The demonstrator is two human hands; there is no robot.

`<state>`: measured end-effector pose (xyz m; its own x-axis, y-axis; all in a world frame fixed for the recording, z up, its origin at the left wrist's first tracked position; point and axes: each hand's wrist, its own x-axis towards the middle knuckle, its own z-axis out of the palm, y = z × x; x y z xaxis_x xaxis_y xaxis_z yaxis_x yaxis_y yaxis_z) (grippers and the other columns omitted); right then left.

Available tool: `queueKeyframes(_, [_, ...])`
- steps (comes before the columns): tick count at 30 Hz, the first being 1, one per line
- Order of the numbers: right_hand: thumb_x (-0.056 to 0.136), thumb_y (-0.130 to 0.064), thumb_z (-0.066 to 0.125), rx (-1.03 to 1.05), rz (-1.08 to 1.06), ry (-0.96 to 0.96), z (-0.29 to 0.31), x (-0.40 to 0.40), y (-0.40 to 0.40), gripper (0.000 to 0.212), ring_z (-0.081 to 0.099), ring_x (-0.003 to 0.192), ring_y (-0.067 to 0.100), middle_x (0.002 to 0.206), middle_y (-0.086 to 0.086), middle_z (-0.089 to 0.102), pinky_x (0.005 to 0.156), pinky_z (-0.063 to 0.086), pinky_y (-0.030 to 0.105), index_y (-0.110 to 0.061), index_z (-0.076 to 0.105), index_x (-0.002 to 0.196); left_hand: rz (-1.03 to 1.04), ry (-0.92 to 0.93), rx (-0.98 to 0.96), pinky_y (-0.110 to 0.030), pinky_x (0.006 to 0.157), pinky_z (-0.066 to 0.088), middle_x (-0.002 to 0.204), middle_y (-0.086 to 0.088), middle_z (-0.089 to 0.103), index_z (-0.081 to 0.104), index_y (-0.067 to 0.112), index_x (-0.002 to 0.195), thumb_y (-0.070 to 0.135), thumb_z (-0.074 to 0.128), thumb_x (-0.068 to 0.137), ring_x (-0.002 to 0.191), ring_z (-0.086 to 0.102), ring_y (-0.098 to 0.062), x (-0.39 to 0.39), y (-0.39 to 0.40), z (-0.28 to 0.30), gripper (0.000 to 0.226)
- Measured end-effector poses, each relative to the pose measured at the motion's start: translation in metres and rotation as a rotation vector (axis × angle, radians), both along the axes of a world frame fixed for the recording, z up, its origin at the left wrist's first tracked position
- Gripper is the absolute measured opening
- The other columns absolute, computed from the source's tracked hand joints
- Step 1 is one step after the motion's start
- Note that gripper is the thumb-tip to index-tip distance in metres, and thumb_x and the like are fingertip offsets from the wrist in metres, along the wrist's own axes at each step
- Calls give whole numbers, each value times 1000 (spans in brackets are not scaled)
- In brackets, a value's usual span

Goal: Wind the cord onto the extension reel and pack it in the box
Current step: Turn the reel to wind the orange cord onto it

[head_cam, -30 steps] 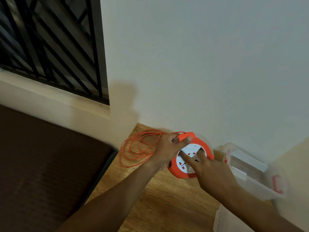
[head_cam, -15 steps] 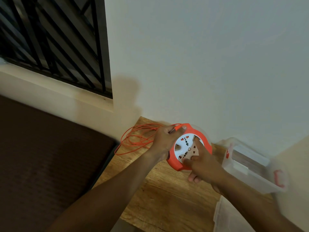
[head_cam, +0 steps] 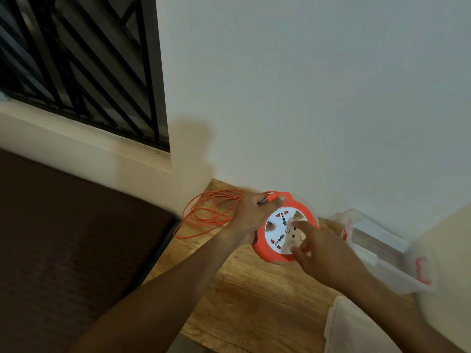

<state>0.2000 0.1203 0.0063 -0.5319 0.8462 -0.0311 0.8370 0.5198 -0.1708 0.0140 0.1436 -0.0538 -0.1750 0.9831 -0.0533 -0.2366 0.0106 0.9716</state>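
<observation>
An orange extension reel (head_cam: 262,247) with a white socket face is tilted over the wooden table (head_cam: 244,296). My left hand (head_cam: 251,216) grips its upper left rim and pinches the orange cord where it enters the reel. Loose loops of orange cord (head_cam: 204,215) lie on the table's far left corner. My right hand (head_cam: 318,249) rests on the white face, with its fingers curled into the face's recesses. A clear plastic box (head_cam: 390,256) with red latches stands open to the right of the reel.
The clear lid (head_cam: 356,329) lies at the table's near right edge. A white wall stands right behind the table. A barred window is at the upper left, and a dark brown surface (head_cam: 63,250) lies left of the table.
The white face has turned under my right hand's fingers, and that hand has shifted around it. The loose cord loops have shrunk and drawn in toward the reel. My left hand keeps its grip.
</observation>
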Motion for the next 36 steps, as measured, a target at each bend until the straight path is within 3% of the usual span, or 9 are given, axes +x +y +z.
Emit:
queueKeyframes(5, [92,-26,64,150,362,-278,-3,9,0,48,53,127,28,157,4,32,89,56,39,-36,51,137,7,10,-42,-39,71,59,86,-9,79,83,13,91,38,80,93,76,72,-23,-2,2,1,25])
queueKeyframes(10, [92,-22,65,218,482,-343,-15,10,4,52,48,129,28,163,9,12,85,57,42,-41,47,137,-51,69,-40,-50,79,63,95,-15,82,83,14,91,42,80,91,86,77,-34,-2,5,0,28])
queueKeyframes(13, [88,-20,70,260,465,-357,-16,5,5,54,54,121,30,160,12,20,76,60,44,-40,50,134,-47,76,-26,-47,79,61,98,-25,78,80,6,95,43,80,91,84,73,-32,1,7,-2,37])
queueKeyframes(17, [78,-21,81,285,434,-372,-9,0,5,58,64,106,31,151,14,40,68,61,43,-40,59,128,-52,55,-19,-44,79,64,97,-10,83,84,17,100,43,79,92,90,79,-26,0,10,0,28])
queueKeyframes(21, [76,-15,80,294,486,-349,-6,4,14,62,63,107,31,152,14,38,68,60,42,-39,57,128,-71,52,-26,-38,72,61,99,-11,82,82,12,105,41,78,93,88,78,-25,-2,13,2,32])
queueKeyframes(25, [85,-20,73,312,587,-401,-8,8,20,49,58,113,33,157,10,26,72,60,45,-36,58,129,-90,123,-36,-35,70,60,88,-5,82,82,13,95,40,77,94,79,76,-18,0,14,3,28])
queueKeyframes(29, [77,-23,81,310,632,-489,-7,13,19,40,60,110,35,152,9,39,66,61,45,-25,69,115,-156,174,-48,-31,66,60,86,-1,82,82,22,90,43,78,93,75,77,-17,1,12,3,21])
queueKeyframes(33, [78,-24,81,314,610,-593,-8,10,16,48,57,116,40,153,10,38,76,57,52,-22,64,124,-216,233,-44,-31,66,62,91,5,83,83,35,88,48,79,91,79,80,-13,2,13,2,13])
queueKeyframes(36, [88,-21,71,293,593,-633,-20,6,13,56,45,125,46,161,11,16,94,47,60,-22,49,140,-264,308,-14,-46,84,66,101,1,84,83,27,107,50,80,87,93,81,-22,3,16,4,30])
